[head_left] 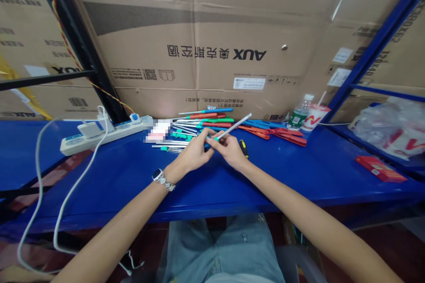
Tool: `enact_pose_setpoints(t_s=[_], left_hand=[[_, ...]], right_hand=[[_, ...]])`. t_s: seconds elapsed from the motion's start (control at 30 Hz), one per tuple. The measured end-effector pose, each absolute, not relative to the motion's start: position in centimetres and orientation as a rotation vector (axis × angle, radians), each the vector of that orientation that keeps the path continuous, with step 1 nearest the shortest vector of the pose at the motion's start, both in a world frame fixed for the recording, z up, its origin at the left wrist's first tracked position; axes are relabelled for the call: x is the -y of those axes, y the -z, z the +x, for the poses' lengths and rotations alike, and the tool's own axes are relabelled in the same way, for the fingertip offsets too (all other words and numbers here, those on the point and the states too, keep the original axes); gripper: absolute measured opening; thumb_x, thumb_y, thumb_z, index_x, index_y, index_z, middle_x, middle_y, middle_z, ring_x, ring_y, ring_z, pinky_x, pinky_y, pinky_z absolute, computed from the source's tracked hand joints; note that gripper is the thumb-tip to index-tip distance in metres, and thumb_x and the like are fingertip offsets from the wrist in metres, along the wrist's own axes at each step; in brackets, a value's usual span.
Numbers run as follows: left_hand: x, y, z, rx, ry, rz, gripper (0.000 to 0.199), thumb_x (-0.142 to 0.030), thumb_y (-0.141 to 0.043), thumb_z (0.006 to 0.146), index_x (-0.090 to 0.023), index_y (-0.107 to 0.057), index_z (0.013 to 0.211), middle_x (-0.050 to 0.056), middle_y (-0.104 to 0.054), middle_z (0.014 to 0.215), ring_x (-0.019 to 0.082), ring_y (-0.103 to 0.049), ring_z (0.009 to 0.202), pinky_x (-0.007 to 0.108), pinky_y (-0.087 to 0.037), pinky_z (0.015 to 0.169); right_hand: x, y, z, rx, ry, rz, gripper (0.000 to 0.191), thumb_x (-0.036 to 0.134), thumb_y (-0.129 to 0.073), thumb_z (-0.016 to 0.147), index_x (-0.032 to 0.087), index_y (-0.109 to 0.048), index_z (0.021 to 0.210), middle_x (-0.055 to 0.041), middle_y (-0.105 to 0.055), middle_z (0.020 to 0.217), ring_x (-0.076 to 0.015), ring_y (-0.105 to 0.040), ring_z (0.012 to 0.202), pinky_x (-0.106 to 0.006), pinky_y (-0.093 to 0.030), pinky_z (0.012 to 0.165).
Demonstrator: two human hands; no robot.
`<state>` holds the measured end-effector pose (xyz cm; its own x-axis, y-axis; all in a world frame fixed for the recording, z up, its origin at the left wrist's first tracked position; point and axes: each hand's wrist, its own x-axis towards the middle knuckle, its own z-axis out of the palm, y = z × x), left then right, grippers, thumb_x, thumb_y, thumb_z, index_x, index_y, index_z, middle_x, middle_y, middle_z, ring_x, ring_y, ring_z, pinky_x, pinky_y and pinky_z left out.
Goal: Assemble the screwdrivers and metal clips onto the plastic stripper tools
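Near the middle of the blue table, my left hand [195,151] and my right hand [231,149] meet around a thin silver rod [235,127] with a teal part at its lower end. The rod slants up to the right. Fingers of both hands are closed on its lower end, which they partly hide. Just behind my hands lies a pile of metal rods with teal ends [181,134], along with tools with red, green and blue handles [217,120]. A black and yellow screwdriver [244,148] lies beside my right hand.
A white power strip [102,135] with cables is at the left. Blue and red plastic pieces [286,136], a water bottle [298,116] and a paper cup [315,117] stand or lie right of centre. Cardboard boxes [212,17] rise behind; a red box [380,169] lies far right.
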<state>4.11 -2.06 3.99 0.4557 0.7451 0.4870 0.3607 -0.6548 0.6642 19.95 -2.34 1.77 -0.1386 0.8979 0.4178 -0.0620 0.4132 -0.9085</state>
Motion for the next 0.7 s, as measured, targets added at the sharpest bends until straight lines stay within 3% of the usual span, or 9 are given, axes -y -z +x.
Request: enact_pose_setpoints(t_s=[0.1, 0.2, 0.27, 0.37, 0.5, 0.7], left_hand=[[1.5, -4.8, 5.5, -0.771, -1.252, 1.88, 0.028, -0.026, -0.071, 0.083, -0.022, -0.06, 0.108, -0.004, -0.057, 0.07, 0.011, -0.049, 0.052, 0.025, -0.039, 0.053], [0.7, -5.5, 7.2, -0.666, -1.241, 1.407, 0.028, -0.044, -0.071, 0.089, -0.021, -0.06, 0.101, -0.007, -0.046, 0.059, 0.009, -0.039, 0.044, 0.022, -0.033, 0.044], [0.2, -5.6, 8.2, -0.613, -1.279, 1.188, 0.031, -0.049, -0.071, 0.091, -0.02, -0.06, 0.094, -0.005, -0.049, 0.061, 0.009, -0.045, 0.048, 0.021, -0.038, 0.047], [-0.9, -5.7, 8.4, -0.616, -1.307, 1.09, 0.033, -0.049, -0.07, 0.092, -0.018, -0.061, 0.087, 0.0, -0.061, 0.07, 0.011, -0.057, 0.059, 0.021, -0.045, 0.052], [-2.6, -5.8, 7.3, -0.658, -1.225, 1.139, 0.045, -0.062, -0.062, 0.094, -0.019, -0.057, 0.083, 0.005, -0.068, 0.075, 0.017, -0.066, 0.069, 0.026, -0.047, 0.054], [-2.6, -4.4, 7.6, -0.753, -1.382, 1.291, 0.054, -0.073, -0.046, 0.097, -0.021, -0.051, 0.083, 0.007, -0.07, 0.076, 0.022, -0.069, 0.077, 0.032, -0.05, 0.059]], right_hand=[[2.8, -2.0, 20.7, 1.398, -0.973, -0.78, 0.046, 0.064, -0.072, 0.079, 0.026, -0.049, 0.092, 0.0068, -0.051, 0.065, -0.0135, -0.051, 0.059, -0.028, -0.043, 0.058], [3.1, -1.8, 21.2, 1.439, -0.997, -0.866, 0.047, 0.066, -0.072, 0.08, 0.026, -0.048, 0.088, 0.0049, -0.056, 0.068, -0.013, -0.053, 0.059, -0.026, -0.042, 0.053], [3.2, -1.4, 21.1, 1.525, -1.128, -0.918, 0.048, 0.07, -0.067, 0.082, 0.025, -0.05, 0.087, 0.0018, -0.062, 0.071, -0.0142, -0.06, 0.06, -0.026, -0.046, 0.053], [3.3, -1.0, 20.7, 1.606, -1.306, -0.913, 0.052, 0.076, -0.053, 0.088, 0.024, -0.048, 0.09, 0.0031, -0.063, 0.062, -0.0142, -0.059, 0.046, -0.026, -0.047, 0.045], [3.7, -0.9, 20.6, 1.631, -1.199, -0.913, 0.047, 0.071, -0.049, 0.093, 0.024, -0.047, 0.095, 0.0088, -0.057, 0.053, -0.0099, -0.047, 0.032, -0.02, -0.034, 0.032], [4.3, -0.8, 20.4, 1.602, -1.066, -0.966, 0.033, 0.057, -0.055, 0.096, 0.024, -0.053, 0.094, 0.01, -0.052, 0.05, -0.0115, -0.046, 0.033, -0.023, -0.033, 0.036]])
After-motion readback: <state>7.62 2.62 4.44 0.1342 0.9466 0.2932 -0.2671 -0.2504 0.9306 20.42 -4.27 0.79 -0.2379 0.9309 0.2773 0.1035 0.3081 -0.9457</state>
